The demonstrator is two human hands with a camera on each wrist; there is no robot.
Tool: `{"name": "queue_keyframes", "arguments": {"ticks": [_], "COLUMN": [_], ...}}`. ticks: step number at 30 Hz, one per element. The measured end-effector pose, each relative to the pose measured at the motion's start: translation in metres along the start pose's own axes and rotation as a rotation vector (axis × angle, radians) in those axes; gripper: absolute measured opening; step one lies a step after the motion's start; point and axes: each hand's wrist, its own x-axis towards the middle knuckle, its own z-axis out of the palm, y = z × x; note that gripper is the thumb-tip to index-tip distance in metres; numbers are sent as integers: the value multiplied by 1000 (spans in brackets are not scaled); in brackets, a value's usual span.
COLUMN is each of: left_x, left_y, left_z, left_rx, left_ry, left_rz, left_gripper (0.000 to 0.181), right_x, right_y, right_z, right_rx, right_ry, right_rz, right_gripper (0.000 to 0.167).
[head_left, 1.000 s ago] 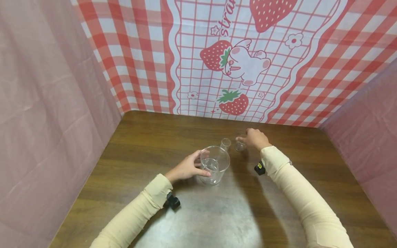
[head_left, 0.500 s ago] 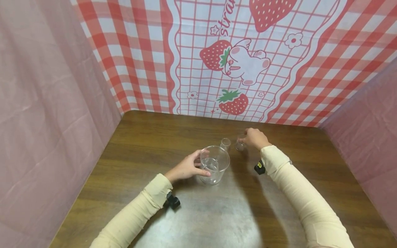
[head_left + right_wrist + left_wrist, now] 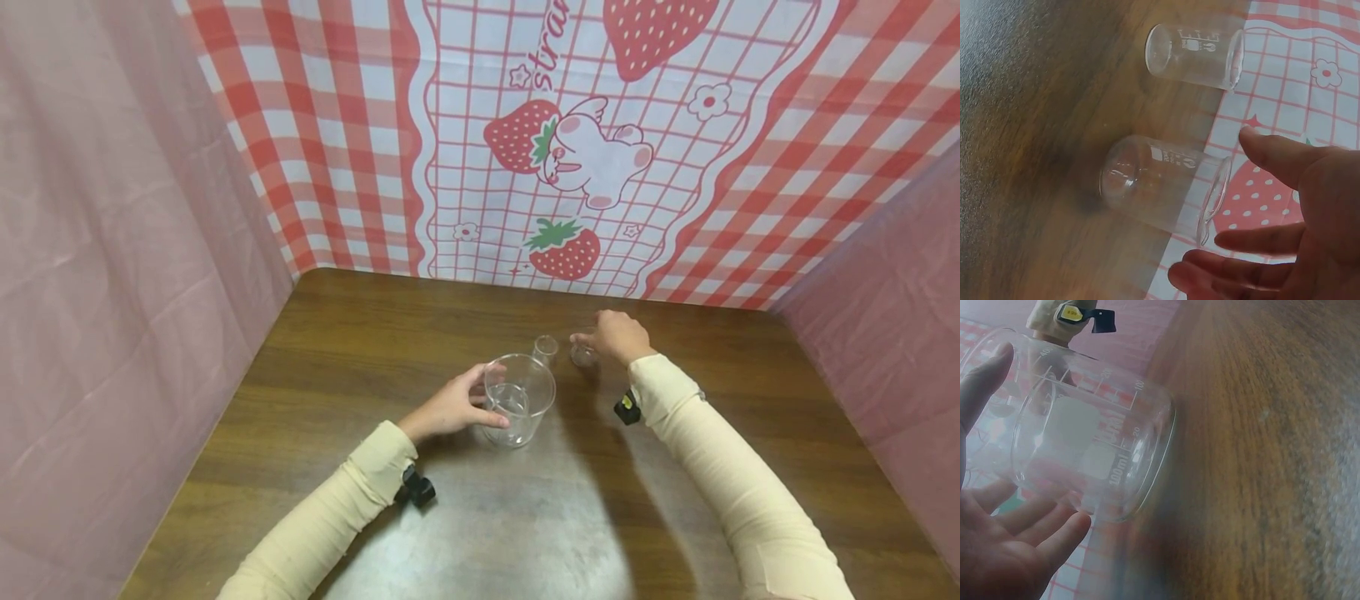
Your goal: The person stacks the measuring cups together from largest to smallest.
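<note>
In the head view my left hand holds a large clear glass beaker from its left side, thumb in front and fingers curled behind. A smaller beaker marked 100 ml sits nested inside it, visible through the wall in the left wrist view. My right hand is at the mouth of a small glass beaker farther back. In the right wrist view its thumb and fingers are spread about the rim, apart from the glass. Another small beaker stands upright beside that one, behind the large beaker.
The brown wooden table reflects light near its front. A strawberry-print cloth hangs along the back edge. Pink curtains hang at both sides. Dark wrist-worn devices are strapped to the sleeves.
At the small beaker my right thumb has shifted slightly left, spreading from the fingers. My left hand and the large beaker have stayed in place.
</note>
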Motion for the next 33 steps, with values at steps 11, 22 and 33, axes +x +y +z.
{"name": "queue_keyframes", "arguments": {"ticks": [11, 22, 33], "left_x": [0, 0, 0], "left_y": [-1, 0, -2], "left_z": [1, 0, -1], "left_rx": [4, -5, 6], "left_ry": [5, 1, -16], "left_rz": [-7, -7, 6], "left_gripper": [78, 79, 84], "right_x": [-2, -3, -3], "right_y": [-2, -3, -3], "right_z": [6, 8, 8], "right_rx": [-1, 3, 12], "right_ry": [65, 91, 97], "right_rz": [61, 52, 13], "right_gripper": [56, 54, 52]}}
